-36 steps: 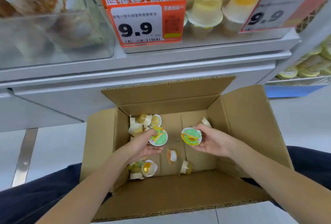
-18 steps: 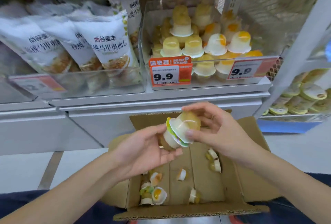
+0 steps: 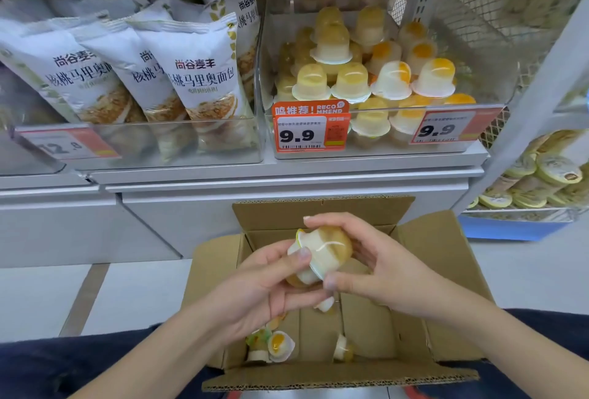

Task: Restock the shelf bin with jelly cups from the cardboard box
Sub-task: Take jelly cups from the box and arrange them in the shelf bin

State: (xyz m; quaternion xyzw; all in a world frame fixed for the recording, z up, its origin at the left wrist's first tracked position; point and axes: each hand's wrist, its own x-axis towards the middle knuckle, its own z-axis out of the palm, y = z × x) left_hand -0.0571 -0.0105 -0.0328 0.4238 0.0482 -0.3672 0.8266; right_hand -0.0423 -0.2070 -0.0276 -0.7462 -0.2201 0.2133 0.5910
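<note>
Above the open cardboard box [image 3: 439, 258], both my hands meet around two jelly cups pressed together. My right hand [image 3: 379, 268] grips the upper jelly cup [image 3: 328, 249], domed and yellowish. Below it, a second jelly cup [image 3: 306, 277] lies in my left hand [image 3: 264, 284], mostly hidden by my fingers. Several loose jelly cups [image 3: 280, 346] lie on the box floor. On the shelf above stands the clear shelf bin [image 3: 382, 150], piled with jelly cups [image 3: 360, 80].
A clear bin of white bread bags [image 3: 191, 80] stands left of the jelly bin. Orange 9.9 price tags [image 3: 310, 131] hang on the jelly bin's front. Round lidded cups [image 3: 541, 182] fill a wire rack at the right. The box rests between my dark-trousered legs [image 3: 63, 363].
Both hands rose out of the box, each with a jelly cup, and came together above it. My view tilted up from the box to the shelf bins.
</note>
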